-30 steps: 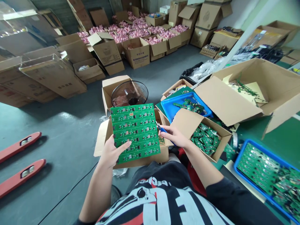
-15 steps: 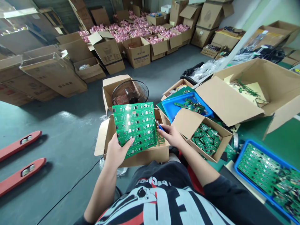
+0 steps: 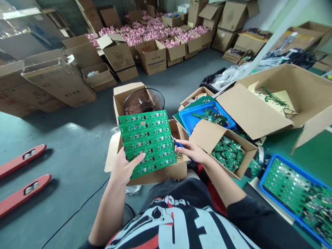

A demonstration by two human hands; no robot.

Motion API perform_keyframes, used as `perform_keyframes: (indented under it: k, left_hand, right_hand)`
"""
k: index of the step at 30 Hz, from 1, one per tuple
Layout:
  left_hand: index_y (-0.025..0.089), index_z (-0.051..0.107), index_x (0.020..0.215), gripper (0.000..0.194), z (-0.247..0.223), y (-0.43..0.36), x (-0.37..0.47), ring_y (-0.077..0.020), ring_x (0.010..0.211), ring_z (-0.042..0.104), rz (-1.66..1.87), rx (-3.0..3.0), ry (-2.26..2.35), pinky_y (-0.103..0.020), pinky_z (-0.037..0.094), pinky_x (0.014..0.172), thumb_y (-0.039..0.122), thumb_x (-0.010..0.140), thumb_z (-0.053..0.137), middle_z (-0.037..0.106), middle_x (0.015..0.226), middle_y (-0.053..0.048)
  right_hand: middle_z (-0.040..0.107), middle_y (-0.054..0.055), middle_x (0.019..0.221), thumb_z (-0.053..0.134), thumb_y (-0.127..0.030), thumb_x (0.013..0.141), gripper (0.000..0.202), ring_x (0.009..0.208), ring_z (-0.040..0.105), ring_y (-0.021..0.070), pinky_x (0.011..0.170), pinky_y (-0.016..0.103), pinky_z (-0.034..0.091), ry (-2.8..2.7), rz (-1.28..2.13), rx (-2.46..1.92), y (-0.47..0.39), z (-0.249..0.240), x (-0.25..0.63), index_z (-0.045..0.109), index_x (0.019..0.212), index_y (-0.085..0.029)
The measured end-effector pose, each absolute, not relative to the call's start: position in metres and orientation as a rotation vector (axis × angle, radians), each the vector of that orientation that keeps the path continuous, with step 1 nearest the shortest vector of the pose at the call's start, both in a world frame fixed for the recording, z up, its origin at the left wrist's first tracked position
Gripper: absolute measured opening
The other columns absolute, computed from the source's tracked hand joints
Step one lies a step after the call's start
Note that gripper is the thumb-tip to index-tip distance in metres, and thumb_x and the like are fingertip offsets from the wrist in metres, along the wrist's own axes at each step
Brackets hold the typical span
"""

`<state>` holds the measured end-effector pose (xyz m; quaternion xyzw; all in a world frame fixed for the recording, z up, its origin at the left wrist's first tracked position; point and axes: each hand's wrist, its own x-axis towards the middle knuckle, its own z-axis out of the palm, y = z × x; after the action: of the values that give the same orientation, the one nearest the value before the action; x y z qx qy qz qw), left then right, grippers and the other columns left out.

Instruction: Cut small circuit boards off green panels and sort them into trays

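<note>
A green circuit board panel (image 3: 146, 138) with several rows of parts is tilted above an open cardboard box (image 3: 160, 175). My left hand (image 3: 127, 165) grips its lower left edge, thumb on the face and the other fingers hidden behind. In my right hand (image 3: 190, 150) is a blue-handled tool (image 3: 178, 144), its metal tip at the panel's right edge. Whether the tip touches the board is too small to tell. Green strips show in the box below, partly covered by the panel.
A black fan guard (image 3: 144, 100) stands just beyond the panel. To the right are a small box of green boards (image 3: 229, 154), a blue tray (image 3: 188, 119), a large open box (image 3: 311, 86) and another blue tray (image 3: 268, 162). Red forks (image 3: 23, 160) lie at the left.
The panel and my left hand have shifted slightly left, and the panel has turned a little. More of the tool's blue handle shows in my right hand, which stays near the panel's right edge.
</note>
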<state>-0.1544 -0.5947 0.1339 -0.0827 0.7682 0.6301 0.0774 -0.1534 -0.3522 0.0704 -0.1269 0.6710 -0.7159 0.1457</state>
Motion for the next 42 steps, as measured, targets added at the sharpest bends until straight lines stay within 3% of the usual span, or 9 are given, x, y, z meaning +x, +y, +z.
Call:
perform_keyframes:
  k: [6,11,17,24,27,31,36,42]
  left_hand:
    - [0.016,0.055,0.103,0.05,0.132,-0.595,-0.154,-0.025,0.087,0.064,1.808,-0.202,2.434,-0.036,0.052,0.074,0.036,0.06,0.072,0.067,0.097,-0.008]
    - [0.015,0.056,0.101,0.045,0.139,-0.582,-0.15,-0.026,0.085,0.063,1.351,-0.205,2.871,-0.037,0.05,0.074,0.038,0.064,0.066,0.067,0.091,-0.007]
    - [0.017,0.056,0.099,0.037,0.14,-0.571,-0.147,-0.0261,0.084,0.062,1.249,-0.155,3.033,-0.036,0.049,0.072,0.037,0.068,0.061,0.066,0.087,-0.007]
    - [0.018,0.059,0.098,0.042,0.128,-0.603,-0.163,-0.0259,0.094,0.06,1.578,-0.299,2.914,-0.039,0.047,0.082,0.035,0.061,0.07,0.065,0.098,-0.006]
    - [0.016,0.056,0.101,0.048,0.121,-0.61,-0.162,-0.0247,0.095,0.06,1.884,-0.346,2.673,-0.037,0.049,0.08,0.033,0.059,0.072,0.062,0.106,-0.008]
    - [0.015,0.054,0.104,0.054,0.12,-0.611,-0.157,-0.0251,0.093,0.061,2.079,-0.428,2.443,-0.037,0.052,0.076,0.031,0.056,0.075,0.062,0.108,-0.009]
    - [0.016,0.053,0.106,0.057,0.127,-0.612,-0.152,-0.026,0.093,0.062,2.171,-0.503,2.273,-0.038,0.053,0.076,0.029,0.055,0.076,0.063,0.108,-0.009]
    - [0.018,0.054,0.109,0.058,0.13,-0.613,-0.15,-0.0277,0.099,0.06,2.206,-0.434,2.201,-0.039,0.053,0.079,0.028,0.056,0.076,0.062,0.11,-0.01]
  right_hand:
    - [0.043,-0.003,0.058,0.049,-0.049,0.08,0.037,0.054,0.039,0.0095,0.054,0.023,0.034,1.974,-2.006,-0.299,-0.353,0.071,-0.15,0.059,0.087,-0.015]
    - [0.049,-0.002,0.059,0.046,-0.053,0.079,0.041,0.057,0.043,0.0112,0.054,0.022,0.032,2.388,-1.776,-0.115,-0.364,0.065,-0.15,0.061,0.08,-0.015]
    - [0.049,-0.001,0.057,0.045,-0.055,0.078,0.042,0.054,0.045,0.0119,0.052,0.022,0.033,2.561,-1.661,0.024,-0.373,0.058,-0.152,0.062,0.084,-0.017]
    - [0.047,-0.002,0.058,0.045,-0.054,0.078,0.045,0.049,0.044,0.01,0.049,0.023,0.039,2.271,-1.914,0.0,-0.364,0.041,-0.16,0.06,0.092,-0.015]
    - [0.053,0.0,0.062,0.046,-0.051,0.078,0.042,0.052,0.048,0.0114,0.053,0.024,0.041,2.308,-1.748,-0.041,-0.365,0.039,-0.164,0.062,0.091,-0.015]
    - [0.062,0.005,0.077,0.054,-0.042,0.076,0.035,0.071,0.055,0.0181,0.067,0.03,0.043,2.454,-1.453,-0.044,-0.369,0.04,-0.167,0.063,0.096,-0.015]
    - [0.063,0.005,0.093,0.055,-0.042,0.077,0.045,0.083,0.055,0.0183,0.075,0.032,0.043,2.046,-1.722,-0.321,-0.365,0.048,-0.161,0.056,0.114,-0.016]
    - [0.061,0.005,0.088,0.06,-0.044,0.074,0.043,0.076,0.054,0.0143,0.073,0.029,0.042,1.692,-1.851,-0.444,-0.358,0.063,-0.155,0.061,0.103,-0.013]
